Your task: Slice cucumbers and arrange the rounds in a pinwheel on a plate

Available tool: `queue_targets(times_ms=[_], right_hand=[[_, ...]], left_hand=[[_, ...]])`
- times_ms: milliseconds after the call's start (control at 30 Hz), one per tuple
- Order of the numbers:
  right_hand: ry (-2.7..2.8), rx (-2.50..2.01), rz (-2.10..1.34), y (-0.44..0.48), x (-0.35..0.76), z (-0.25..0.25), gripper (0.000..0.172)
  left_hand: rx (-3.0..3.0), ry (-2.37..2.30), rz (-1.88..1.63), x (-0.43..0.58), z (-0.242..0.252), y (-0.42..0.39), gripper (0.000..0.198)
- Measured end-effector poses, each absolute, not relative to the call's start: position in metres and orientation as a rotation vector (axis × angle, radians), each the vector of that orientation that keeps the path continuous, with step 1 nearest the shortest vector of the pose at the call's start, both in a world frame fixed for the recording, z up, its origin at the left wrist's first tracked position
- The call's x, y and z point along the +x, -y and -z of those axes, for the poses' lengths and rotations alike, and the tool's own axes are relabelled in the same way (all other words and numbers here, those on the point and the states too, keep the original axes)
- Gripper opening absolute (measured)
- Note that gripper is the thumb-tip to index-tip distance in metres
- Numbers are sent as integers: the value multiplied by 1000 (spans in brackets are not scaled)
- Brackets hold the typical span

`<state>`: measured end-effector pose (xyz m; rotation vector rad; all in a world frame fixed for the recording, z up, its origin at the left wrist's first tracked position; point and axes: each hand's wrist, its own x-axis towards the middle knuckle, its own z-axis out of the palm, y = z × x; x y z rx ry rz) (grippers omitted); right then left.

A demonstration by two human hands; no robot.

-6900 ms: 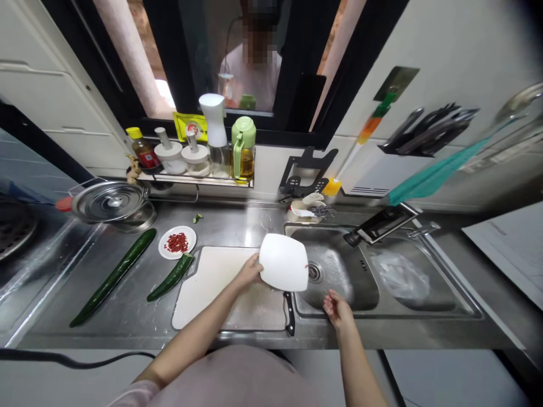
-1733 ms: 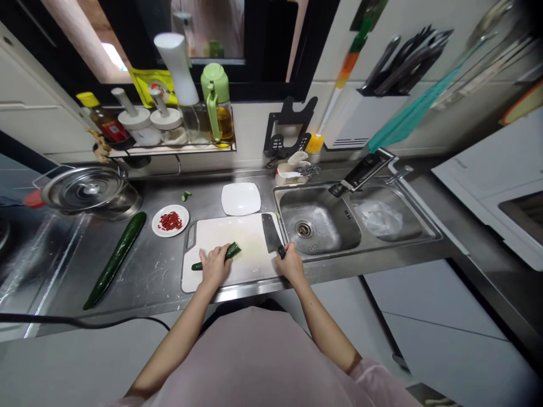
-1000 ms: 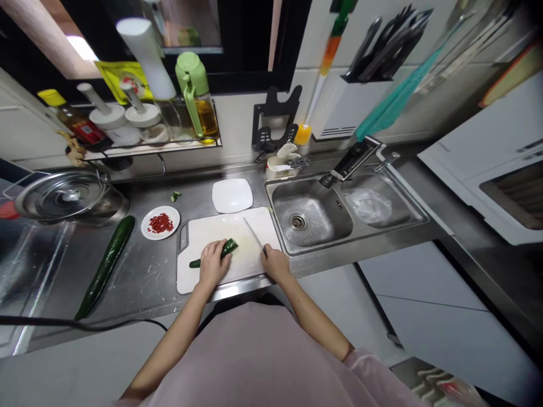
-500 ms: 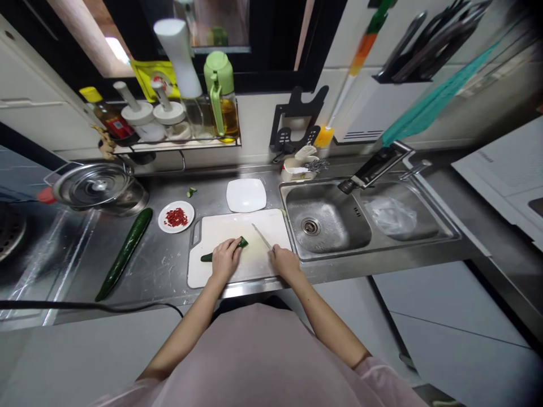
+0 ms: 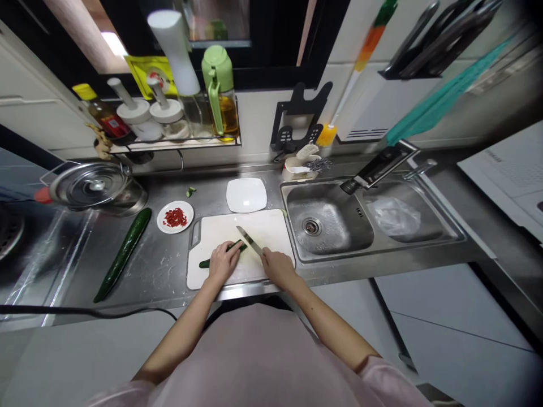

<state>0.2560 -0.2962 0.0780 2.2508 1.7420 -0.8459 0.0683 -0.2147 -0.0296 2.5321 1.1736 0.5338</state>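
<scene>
On a white cutting board [image 5: 267,226] lies a dark green cucumber piece [image 5: 205,264], partly hidden under my left hand [image 5: 223,260]. The fingers of that hand press on it from above, and its cut end shows just right of the fingertips. My right hand [image 5: 278,267] is closed around the handle of a kitchen knife [image 5: 250,240]. The blade points up and left, close beside the cucumber's right end. A whole cucumber [image 5: 123,254] rests on the steel counter to the left of the board.
Behind the board stand a white square plate [image 5: 246,195] and a small plate [image 5: 190,220] with red bits. Cucumber ends [image 5: 190,192] lie near them. A lidded pot [image 5: 97,189] is at the left, and a double sink [image 5: 331,246] adjoins the board's right side.
My right hand has moved left with the knife, bringing the blade close to the cucumber's end. The cucumber piece under my left hand has shifted slightly.
</scene>
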Motion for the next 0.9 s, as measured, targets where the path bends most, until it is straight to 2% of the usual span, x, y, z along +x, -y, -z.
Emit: queue_targets(times_ms=[900], right_hand=[[-1780, 2140, 907, 287, 246, -72, 32]], left_hand=[[2514, -1198, -515, 67, 31, 215, 35]])
